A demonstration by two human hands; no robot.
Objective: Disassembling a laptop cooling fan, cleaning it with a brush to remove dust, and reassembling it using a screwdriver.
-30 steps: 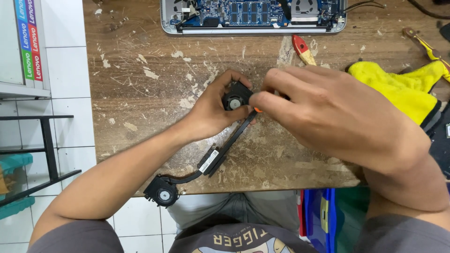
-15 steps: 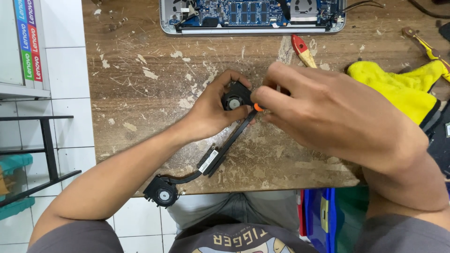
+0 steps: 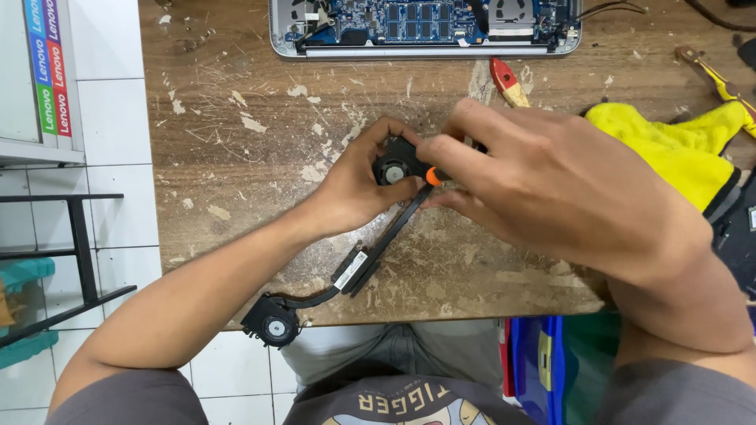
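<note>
— Nearest me, what's hanging off the counter (image 3: 236,197) edge?
— One fan (image 3: 274,325); its heat pipe (image 3: 376,253) slants up-right to the far fan (image 3: 394,167), which my left hand (image 3: 358,189) pinches. My right hand (image 3: 551,185) grips an orange-tipped screwdriver (image 3: 433,175) touching it.

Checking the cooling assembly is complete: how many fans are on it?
2. One fan sits between the left hand and right hand; the other fan overhangs the wooden table edge. None seem hidden.
</note>
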